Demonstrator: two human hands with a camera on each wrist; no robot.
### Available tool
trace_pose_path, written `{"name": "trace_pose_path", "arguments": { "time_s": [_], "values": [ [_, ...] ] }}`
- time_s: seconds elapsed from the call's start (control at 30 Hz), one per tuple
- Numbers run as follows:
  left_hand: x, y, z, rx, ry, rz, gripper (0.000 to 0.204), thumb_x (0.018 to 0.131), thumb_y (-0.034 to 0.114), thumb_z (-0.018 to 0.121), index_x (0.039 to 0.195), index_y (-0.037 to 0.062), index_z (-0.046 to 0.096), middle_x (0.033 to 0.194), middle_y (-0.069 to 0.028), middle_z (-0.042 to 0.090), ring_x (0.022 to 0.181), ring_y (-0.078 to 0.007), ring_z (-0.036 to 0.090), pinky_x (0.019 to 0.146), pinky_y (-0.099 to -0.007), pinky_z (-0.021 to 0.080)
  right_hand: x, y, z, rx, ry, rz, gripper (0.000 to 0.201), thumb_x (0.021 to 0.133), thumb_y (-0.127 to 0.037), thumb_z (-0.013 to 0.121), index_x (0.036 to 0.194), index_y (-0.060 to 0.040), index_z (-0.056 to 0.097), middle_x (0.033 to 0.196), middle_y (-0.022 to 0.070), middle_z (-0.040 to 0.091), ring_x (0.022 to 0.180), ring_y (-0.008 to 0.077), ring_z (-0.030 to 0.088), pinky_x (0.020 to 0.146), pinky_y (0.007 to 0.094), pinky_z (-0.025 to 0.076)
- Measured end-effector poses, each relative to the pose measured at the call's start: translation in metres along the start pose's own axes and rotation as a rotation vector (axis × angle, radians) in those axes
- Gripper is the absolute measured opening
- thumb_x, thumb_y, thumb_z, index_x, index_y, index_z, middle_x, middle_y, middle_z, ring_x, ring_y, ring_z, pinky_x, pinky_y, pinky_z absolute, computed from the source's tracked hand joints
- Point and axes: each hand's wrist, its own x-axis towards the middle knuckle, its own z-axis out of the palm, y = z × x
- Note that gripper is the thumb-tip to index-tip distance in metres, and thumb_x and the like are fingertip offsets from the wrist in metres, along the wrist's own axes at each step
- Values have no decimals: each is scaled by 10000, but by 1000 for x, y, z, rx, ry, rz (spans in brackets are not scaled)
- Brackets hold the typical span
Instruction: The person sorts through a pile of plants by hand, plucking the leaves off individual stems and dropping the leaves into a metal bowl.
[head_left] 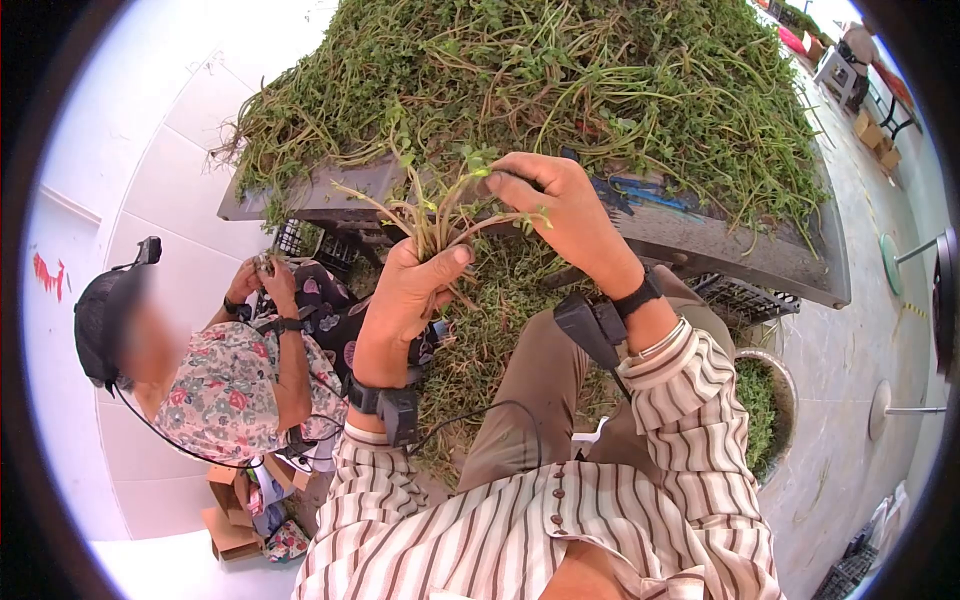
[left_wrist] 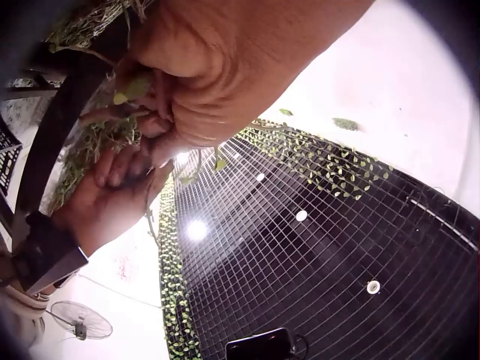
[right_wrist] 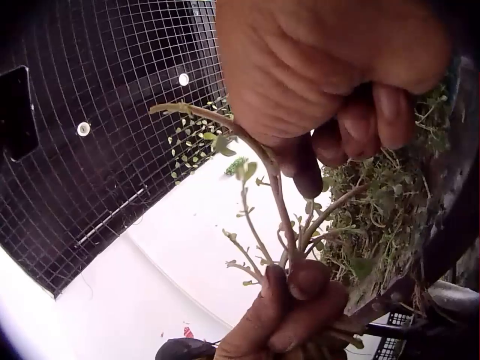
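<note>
My left hand (head_left: pixel 400 300) grips a small bunch of leafy green stems (head_left: pixel 430 225) by the lower ends, thumb across the front. Just right of it, my right hand (head_left: pixel 565 205) pinches one stem of that bunch between thumb and fingertip, near its leafy top. In the right wrist view this stem (right_wrist: pixel 279 199) rises from the left fingers (right_wrist: pixel 289 311) and bends off to the left beside the right thumb. Beyond both hands a big heap of the same greens (head_left: pixel 560 80) covers the table (head_left: pixel 800 285).
Loose greens (head_left: pixel 490 350) cover the floor between my legs and the table. On the left, another person in a floral shirt (head_left: pixel 225 390) sits handling something small. A round tub of greens (head_left: pixel 785 400) stands at my right, below a black crate (head_left: pixel 745 295). Cardboard boxes (head_left: pixel 230 510) lie lower left.
</note>
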Motion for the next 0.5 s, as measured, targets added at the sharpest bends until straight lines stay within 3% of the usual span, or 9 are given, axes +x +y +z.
{"name": "trace_pose_path", "arguments": {
  "time_s": [0.1,0.2,0.3,0.37,0.5],
  "values": [
    [3,-3,-5,-57,-63,-15,247,857,300,626,897,60,584,606,73,427,449,-3,297,390,-161,216,0,5,0,22,47,-7,219,821,-143,566,913,54,596,743,122,595,654,157,524,628,298,437],
    [3,0,-6,-143,-109,-30,232,887,288,576,880,56,576,611,66,441,444,-9,291,391,-168,221,2,13,1,28,57,95,224,804,-142,573,910,54,595,733,132,592,659,165,530,637,297,439],
    [3,3,0,-114,-67,-17,247,904,295,537,865,53,570,614,51,454,442,-17,297,396,-173,230,1,14,4,-1,66,-18,242,786,-150,585,913,55,590,718,143,587,644,174,524,625,311,435],
    [3,4,2,-120,-89,-2,250,908,296,525,867,53,569,619,43,462,444,-19,304,399,-173,232,1,12,4,-50,-73,49,287,827,-162,586,1037,33,594,841,68,622,723,104,529,685,262,450],
    [4,1,1,-106,-152,11,257,915,304,506,855,59,556,624,33,456,453,-23,310,407,-172,231,1,15,7,-94,-118,-20,285,817,-147,583,1037,34,584,872,102,622,725,123,533,682,281,451]
  ]
}}
